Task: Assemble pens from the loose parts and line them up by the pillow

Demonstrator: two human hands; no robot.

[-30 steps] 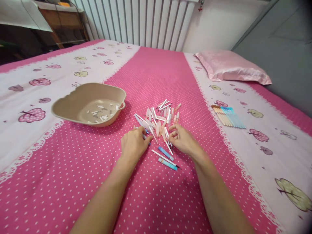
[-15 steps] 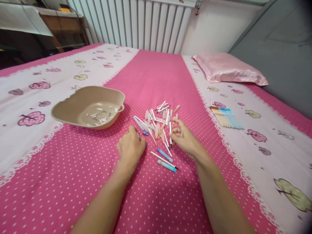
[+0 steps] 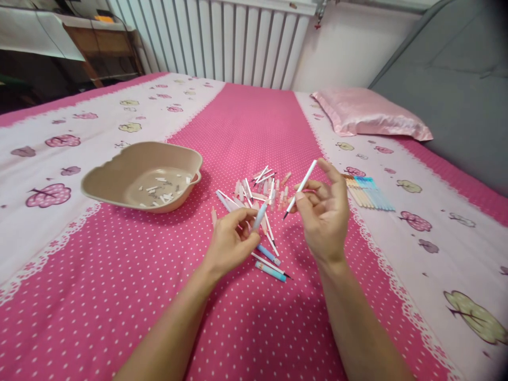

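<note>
Between the thumb and fingers of my right hand (image 3: 326, 219) is a slim white pen refill (image 3: 306, 178), its dark tip slanting down to the left. My left hand (image 3: 230, 241) pinches a pale blue pen barrel (image 3: 260, 215), tilted upward; its lower end is hidden by the fingers. Both hands are over a loose pile of pink translucent pen barrels (image 3: 256, 210) and more white refills (image 3: 271, 230). Nearer to me lie a blue cap-like piece (image 3: 269, 254), a light blue one (image 3: 270, 271), and a refill between them.
A beige basin (image 3: 115, 182) with small white pieces (image 3: 164, 198) in its bottom stands at the left. On the right a row of beige and blue pens (image 3: 371, 193) lies side by side. Behind are a pink pillow (image 3: 369, 112) and a radiator (image 3: 222, 42).
My right hand has lifted a white refill off the pile and turned palm up. My left hand has moved right and raised the pale blue barrel into view.
</note>
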